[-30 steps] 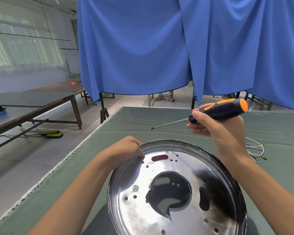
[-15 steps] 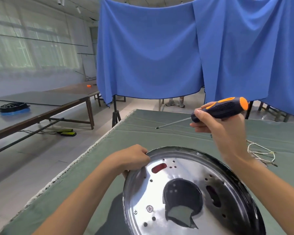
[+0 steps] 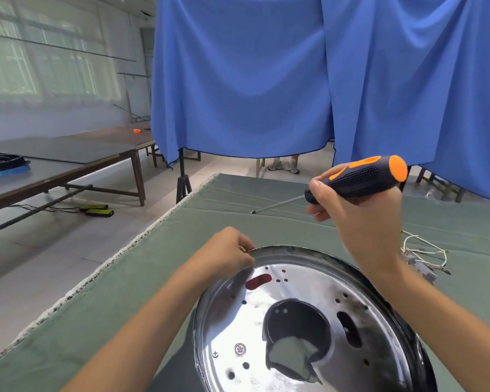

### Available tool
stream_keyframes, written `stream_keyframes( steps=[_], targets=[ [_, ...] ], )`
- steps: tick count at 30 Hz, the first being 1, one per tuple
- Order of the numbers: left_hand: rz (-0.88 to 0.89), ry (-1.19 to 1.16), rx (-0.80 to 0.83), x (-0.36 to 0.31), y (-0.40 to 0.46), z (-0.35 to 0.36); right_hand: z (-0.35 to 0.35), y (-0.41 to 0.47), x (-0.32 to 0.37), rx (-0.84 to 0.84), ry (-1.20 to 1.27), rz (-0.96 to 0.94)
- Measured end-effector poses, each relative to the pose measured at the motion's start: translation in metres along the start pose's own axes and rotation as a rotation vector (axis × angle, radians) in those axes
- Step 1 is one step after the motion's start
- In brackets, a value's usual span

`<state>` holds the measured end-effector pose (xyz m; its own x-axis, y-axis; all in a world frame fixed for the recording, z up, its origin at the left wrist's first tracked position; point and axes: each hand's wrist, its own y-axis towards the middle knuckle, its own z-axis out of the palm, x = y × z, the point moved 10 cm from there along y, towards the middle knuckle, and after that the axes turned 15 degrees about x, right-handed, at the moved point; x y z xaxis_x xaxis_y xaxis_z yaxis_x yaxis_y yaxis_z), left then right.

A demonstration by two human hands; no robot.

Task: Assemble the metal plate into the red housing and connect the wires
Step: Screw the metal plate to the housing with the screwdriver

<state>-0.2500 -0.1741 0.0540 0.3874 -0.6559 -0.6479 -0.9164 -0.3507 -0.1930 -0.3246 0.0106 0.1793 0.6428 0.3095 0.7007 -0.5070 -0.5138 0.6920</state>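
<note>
A shiny round metal plate [image 3: 300,329] with a large central hole and several small holes lies close in front of me on the green table cloth [image 3: 159,278]. Red shows through a slot near its far left edge. My left hand [image 3: 229,250] pinches the plate's far left rim. My right hand [image 3: 359,219] is raised above the plate's far side and grips a black and orange screwdriver [image 3: 357,179], whose shaft points left over the cloth. A bundle of white wires [image 3: 422,256] lies on the cloth to the right, past my right forearm.
A blue curtain [image 3: 266,80] hangs behind the table. Long dark tables [image 3: 68,162] stand at the left, one bearing a black and blue ring [image 3: 3,164]. Someone's feet [image 3: 283,165] show under the curtain. The table's left edge has a white fringe [image 3: 119,253].
My view has shifted left and tilted, so the plate now sits lower right. My left hand stays on the rim. My right hand with the screwdriver keeps nearly the same raised pose.
</note>
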Motion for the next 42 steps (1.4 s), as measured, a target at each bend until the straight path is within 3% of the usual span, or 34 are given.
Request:
stream_keyframes(
  steps=[22,42],
  targets=[
    [-0.018,0.001,-0.063,0.003,-0.005,-0.002,-0.011,0.012,0.039,-0.066,-0.148,-0.028],
    [-0.068,0.017,-0.078,0.01,-0.003,-0.002,0.004,0.013,0.03,-0.002,-0.3,-0.025]
  ],
)
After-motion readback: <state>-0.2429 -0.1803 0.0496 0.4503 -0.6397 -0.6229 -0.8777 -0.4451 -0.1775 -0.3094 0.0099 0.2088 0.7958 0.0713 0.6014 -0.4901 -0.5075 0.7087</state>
